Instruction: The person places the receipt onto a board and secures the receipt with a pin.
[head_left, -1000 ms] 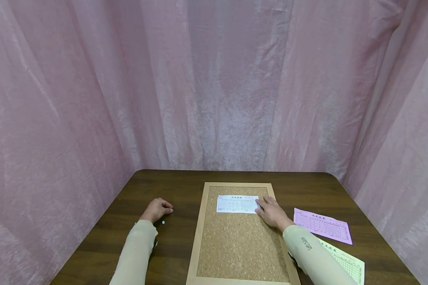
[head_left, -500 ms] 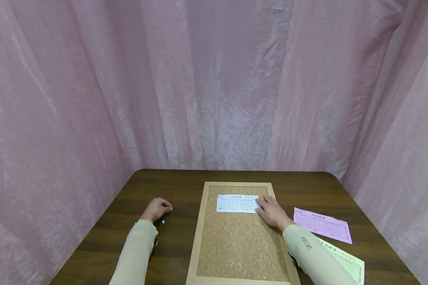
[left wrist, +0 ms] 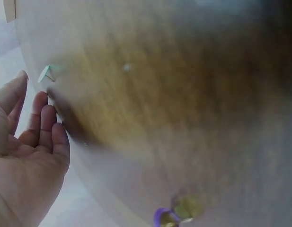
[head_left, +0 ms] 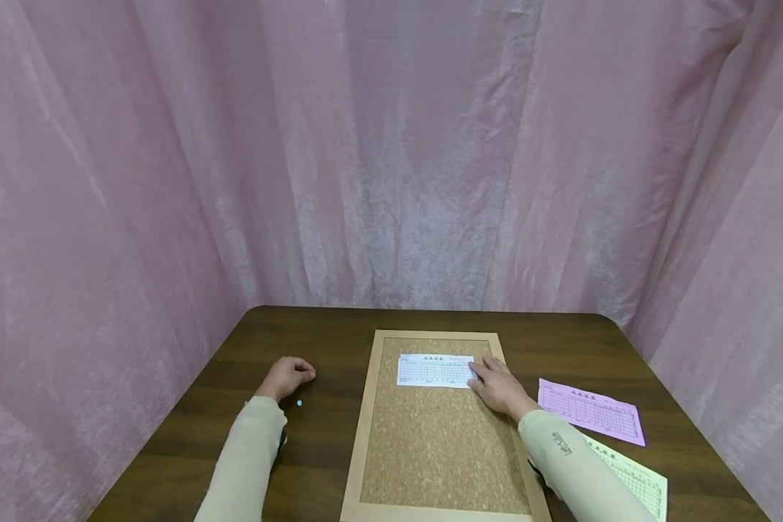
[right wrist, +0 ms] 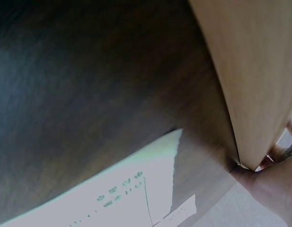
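In the head view my left hand (head_left: 288, 375) rests low over the table left of the corkboard (head_left: 444, 449), fingers loosely bent. The left wrist view shows thumb and fingers apart, with nothing seen between them. A pale green thumbtack (left wrist: 44, 74) lies just past the fingertips there. My right hand (head_left: 498, 388) lies across the board's right frame, its fingertips resting on the right end of a white printed slip (head_left: 433, 370). That slip lies flat near the top of the cork. In the right wrist view the board's edge hides much of this hand.
A purple printed slip (head_left: 590, 411) and a green one (head_left: 633, 475) lie on the table (head_left: 561, 348) right of the board, the green partly under the right forearm. Purple (left wrist: 165, 217) and gold (left wrist: 187, 208) tacks sit low in the left wrist view. Pink curtains (head_left: 431, 159) surround the table.
The head view has tilted very slightly. Both hands and the slips keep nearly the same places.
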A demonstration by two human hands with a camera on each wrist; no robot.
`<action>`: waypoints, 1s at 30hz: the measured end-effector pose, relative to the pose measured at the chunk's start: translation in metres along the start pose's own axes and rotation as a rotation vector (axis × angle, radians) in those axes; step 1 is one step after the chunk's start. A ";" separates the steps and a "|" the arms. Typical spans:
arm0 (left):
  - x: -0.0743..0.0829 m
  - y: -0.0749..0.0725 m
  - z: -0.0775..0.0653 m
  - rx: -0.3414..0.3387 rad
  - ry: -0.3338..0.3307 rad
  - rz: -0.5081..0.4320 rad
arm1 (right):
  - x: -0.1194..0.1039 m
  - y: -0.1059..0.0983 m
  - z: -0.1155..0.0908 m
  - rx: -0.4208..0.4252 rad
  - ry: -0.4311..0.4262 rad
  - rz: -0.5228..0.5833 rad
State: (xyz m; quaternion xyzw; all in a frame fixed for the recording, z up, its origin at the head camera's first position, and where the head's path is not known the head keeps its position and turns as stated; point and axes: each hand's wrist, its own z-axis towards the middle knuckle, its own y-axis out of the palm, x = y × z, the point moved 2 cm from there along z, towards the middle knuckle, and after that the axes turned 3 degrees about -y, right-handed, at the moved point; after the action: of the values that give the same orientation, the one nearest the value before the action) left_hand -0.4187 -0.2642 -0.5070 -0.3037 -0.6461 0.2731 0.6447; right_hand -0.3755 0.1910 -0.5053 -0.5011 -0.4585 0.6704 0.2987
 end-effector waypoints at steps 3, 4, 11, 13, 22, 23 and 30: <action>0.002 -0.001 0.001 0.003 -0.011 -0.010 | 0.000 0.000 0.000 0.002 -0.002 -0.001; 0.002 0.000 0.002 0.003 -0.012 -0.010 | 0.000 0.000 0.000 0.003 -0.001 0.000; 0.004 -0.002 0.005 0.035 -0.012 -0.027 | 0.001 0.001 0.000 0.012 -0.015 0.015; 0.005 -0.003 0.005 0.042 -0.014 -0.033 | 0.000 0.000 0.000 0.016 -0.021 0.016; 0.006 -0.002 0.002 0.043 -0.067 -0.107 | -0.001 -0.001 0.000 0.020 -0.037 -0.004; 0.006 -0.001 0.002 0.047 -0.067 -0.113 | -0.001 -0.001 0.000 0.024 -0.041 -0.003; 0.007 0.001 0.000 0.073 -0.036 -0.129 | -0.001 -0.001 -0.001 0.025 -0.055 -0.010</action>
State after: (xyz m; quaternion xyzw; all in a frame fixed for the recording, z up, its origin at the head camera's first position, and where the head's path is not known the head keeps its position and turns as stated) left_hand -0.4188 -0.2585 -0.5035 -0.2327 -0.6654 0.2598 0.6600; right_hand -0.3742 0.1905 -0.5036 -0.4763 -0.4606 0.6881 0.2959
